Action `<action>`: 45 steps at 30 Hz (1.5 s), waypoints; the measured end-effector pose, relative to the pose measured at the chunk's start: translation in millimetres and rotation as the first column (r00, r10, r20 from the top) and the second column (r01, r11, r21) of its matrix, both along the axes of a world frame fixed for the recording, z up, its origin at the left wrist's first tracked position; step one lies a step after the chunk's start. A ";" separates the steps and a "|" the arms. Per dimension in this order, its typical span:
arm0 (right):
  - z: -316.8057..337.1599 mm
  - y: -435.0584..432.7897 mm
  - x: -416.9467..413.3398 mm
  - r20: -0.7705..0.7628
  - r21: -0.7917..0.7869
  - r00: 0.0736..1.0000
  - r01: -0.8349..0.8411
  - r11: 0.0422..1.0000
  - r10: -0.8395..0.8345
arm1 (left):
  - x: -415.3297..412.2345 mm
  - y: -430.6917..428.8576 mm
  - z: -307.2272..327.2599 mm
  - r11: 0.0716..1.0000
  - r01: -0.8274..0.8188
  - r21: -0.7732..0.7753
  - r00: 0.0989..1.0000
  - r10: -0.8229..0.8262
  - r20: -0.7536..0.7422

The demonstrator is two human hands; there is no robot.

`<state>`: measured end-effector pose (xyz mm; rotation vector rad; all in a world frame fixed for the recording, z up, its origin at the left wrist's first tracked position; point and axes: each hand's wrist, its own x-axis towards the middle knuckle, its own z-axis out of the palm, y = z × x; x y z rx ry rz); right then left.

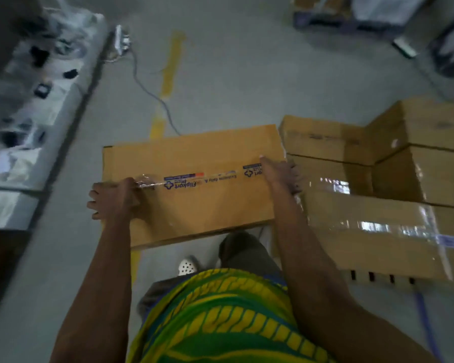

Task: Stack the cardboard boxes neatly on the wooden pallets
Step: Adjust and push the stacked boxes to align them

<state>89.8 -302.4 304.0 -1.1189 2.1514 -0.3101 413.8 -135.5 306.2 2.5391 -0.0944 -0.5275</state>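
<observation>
**Both hands clamped on the box, beside the stack**

My grip is on one box (192, 184), a hand at each short end. My left hand (113, 199) wraps the left end, thumb on top near the crumpled end of the printed tape (194, 180), the fingers curled down over the side. My right hand (281, 175) closes on the right end, thumb lying along the top by the tape, the fingers hooked over the edge and partly hidden. So both hands are clamped on the box, which spans the gap between them with its top face up and slightly tilted in view.

The box is in front of my body, above the grey floor (233, 82); my shoe (186, 267) shows beneath its near edge. Its right end sits just beside the stack (364, 205) of taped boxes on my right; I cannot tell whether they touch. The stack is higher at the far right. Whatever carries the stack is mostly hidden. A yellow line (172, 66) and a cable (152, 93) run on the floor beyond the box. The view is blurred.
</observation>
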 end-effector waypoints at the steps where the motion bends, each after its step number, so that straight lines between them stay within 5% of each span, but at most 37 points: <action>1: 1.6 -9.2 -3.5 0.011 -0.004 1.000 0.025 1.000 -0.025 | 3.2 -24.7 -2.1 0.999 0.036 -0.011 0.999 -0.036 -0.004; 12: -38.6 -180.5 -92.1 -0.015 -0.009 0.965 0.261 0.965 -0.262 | -37.5 -302.7 -56.0 0.878 0.479 0.023 0.872 -0.473 -0.126; 23: -51.1 -287.1 -205.8 -0.017 0.066 0.840 0.542 0.838 -0.542 | -134.6 -525.6 -49.5 0.692 0.721 0.026 0.690 -0.714 -0.115; 29: -49.9 -338.0 -276.8 -0.151 0.080 0.814 0.576 0.814 -0.561 | -181.9 -583.0 -111.8 0.604 0.797 -0.016 0.541 -0.724 -0.427; 33: -86.6 -345.9 -284.4 -0.263 0.243 0.843 0.528 0.814 -0.469 | -200.9 -605.1 -181.6 0.384 0.920 -0.075 0.199 -0.625 -0.755; 37: -132.8 -320.7 -199.5 -0.246 0.454 0.850 0.526 0.719 -0.466 | -244.9 -638.6 -163.4 0.233 0.970 -0.070 0.069 -0.539 -0.840; 41: -152.8 -299.2 -92.1 -0.033 0.573 0.728 0.575 0.584 -0.685 | -269.0 -688.1 -164.2 -0.023 0.997 -0.070 -0.069 -0.619 -0.783; 45: -154.2 -296.6 -25.2 0.006 0.656 0.503 0.650 0.383 -0.864 | -292.4 -736.0 -167.1 -0.283 0.954 -0.099 -0.259 -0.614 -0.746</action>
